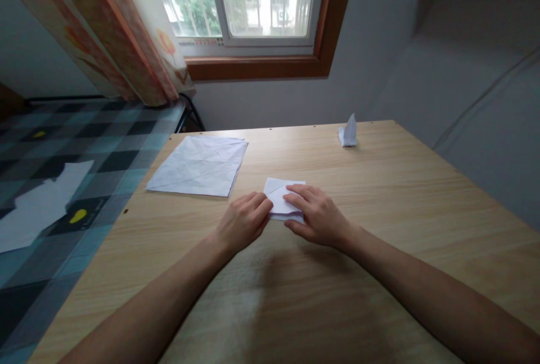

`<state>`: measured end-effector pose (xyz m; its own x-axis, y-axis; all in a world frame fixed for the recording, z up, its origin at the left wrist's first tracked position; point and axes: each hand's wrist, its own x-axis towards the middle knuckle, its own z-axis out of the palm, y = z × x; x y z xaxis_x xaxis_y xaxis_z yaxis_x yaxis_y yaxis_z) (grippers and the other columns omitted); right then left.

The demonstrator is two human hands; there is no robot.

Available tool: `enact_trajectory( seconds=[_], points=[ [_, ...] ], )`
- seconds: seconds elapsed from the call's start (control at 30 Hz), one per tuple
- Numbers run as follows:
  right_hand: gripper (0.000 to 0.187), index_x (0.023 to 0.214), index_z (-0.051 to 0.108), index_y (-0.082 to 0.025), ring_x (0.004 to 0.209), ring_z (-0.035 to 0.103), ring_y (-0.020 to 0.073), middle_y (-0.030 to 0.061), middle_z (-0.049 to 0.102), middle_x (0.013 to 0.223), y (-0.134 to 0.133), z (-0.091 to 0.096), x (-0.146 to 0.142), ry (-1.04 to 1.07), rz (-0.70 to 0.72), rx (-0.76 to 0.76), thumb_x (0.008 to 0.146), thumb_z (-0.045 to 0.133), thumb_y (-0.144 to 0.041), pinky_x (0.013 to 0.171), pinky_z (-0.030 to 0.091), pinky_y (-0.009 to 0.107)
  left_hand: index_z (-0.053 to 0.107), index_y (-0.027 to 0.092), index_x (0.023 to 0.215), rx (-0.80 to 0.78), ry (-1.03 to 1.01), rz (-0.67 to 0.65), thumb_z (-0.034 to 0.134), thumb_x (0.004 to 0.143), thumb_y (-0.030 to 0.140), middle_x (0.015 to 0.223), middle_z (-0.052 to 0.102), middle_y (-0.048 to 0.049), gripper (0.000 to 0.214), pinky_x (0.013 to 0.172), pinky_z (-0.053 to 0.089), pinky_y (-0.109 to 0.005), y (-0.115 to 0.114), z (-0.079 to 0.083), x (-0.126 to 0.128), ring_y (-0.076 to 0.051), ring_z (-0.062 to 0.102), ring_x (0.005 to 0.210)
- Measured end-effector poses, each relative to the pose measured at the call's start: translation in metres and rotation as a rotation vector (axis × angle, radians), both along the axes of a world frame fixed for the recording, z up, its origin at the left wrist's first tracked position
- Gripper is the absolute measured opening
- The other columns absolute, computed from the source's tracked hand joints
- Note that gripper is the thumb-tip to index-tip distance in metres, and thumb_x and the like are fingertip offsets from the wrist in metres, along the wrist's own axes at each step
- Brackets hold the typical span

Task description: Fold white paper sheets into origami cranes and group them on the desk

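I've got a wooden table (422, 201): folded paper (277, 196) at my 12, creased sheets (200, 165) at 11, paper figure (348, 133) at 1. Checked cloth (113, 156), 10 o'clock, carries white paper (46, 203).

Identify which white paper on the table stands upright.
The folded figure at the back right of the table: its tip rises, while the creased sheets and nearer square packet lie flat.

Folded paper (277, 201) partly hidden under the right hand (317, 213), near edge of the table (202, 319) cut off, forearms (166, 291) cropped
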<state>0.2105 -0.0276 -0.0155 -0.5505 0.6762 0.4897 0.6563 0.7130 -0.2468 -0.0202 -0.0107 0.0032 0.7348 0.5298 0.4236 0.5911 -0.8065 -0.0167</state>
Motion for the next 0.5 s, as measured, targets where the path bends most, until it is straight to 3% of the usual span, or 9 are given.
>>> enact_trajectory(
  seconds=[0.1,0.2,0.3,0.4,0.5],
  points=[
    [0.029,0.113,0.056,-0.018,0.112,0.054,0.0303,0.0165,0.06,0.121,0.002,-0.001,0.001,0.121,-0.134,0.042,0.086,0.06,-0.025,0.093,0.049,0.048,0.051,0.019,0.079,0.08,-0.006,-0.063,0.039,0.098,0.019,0.079,0.059,-0.0045,0.023,0.064,0.04,-0.03,-0.001,0.001,0.0,-0.018,0.051,0.07],
    [0.003,0.089,0.056,-0.021,0.088,0.055,0.0262,0.0104,0.062,0.091,-0.002,0.002,0.0,0.227,-0.294,0.254,0.087,0.058,-0.02,0.077,0.049,0.041,0.05,0.019,0.076,0.148,-0.035,-0.074,0.039,0.099,0.019,0.076,0.057,-0.0034,0.025,0.063,0.039,-0.029,-0.001,0.001,0.0,-0.016,0.049,0.067],
    [0.019,0.072,0.052,-0.022,0.074,0.053,0.022,0.0062,0.06,0.074,-0.008,0.004,-0.004,0.158,-0.212,0.363,0.09,0.056,-0.019,0.069,0.046,0.036,0.049,0.019,0.074,0.181,-0.05,-0.063,0.04,0.1,0.023,0.074,0.055,-0.0026,0.028,0.062,0.039,-0.028,-0.002,0.0,0.0,-0.016,0.047,0.065],
    [0.016,0.078,0.061,-0.019,0.078,0.059,0.0234,0.0088,0.066,0.079,-0.009,0.002,-0.01,-0.03,-0.055,0.204,0.092,0.055,-0.023,0.073,0.048,0.037,0.05,0.019,0.074,0.198,-0.039,-0.079,0.042,0.1,0.024,0.073,0.054,-0.0021,0.028,0.062,0.039,-0.028,-0.003,-0.001,0.001,-0.015,0.047,0.065],
    [0.022,0.101,0.068,-0.015,0.098,0.063,0.0285,0.015,0.071,0.105,-0.004,-0.001,-0.015,-0.125,-0.024,0.015,0.093,0.057,-0.031,0.087,0.05,0.042,0.05,0.019,0.074,0.205,-0.019,-0.102,0.045,0.099,0.022,0.073,0.054,-0.0015,0.026,0.062,0.04,-0.028,-0.004,-0.003,0.001,-0.015,0.048,0.066]
  ],
)
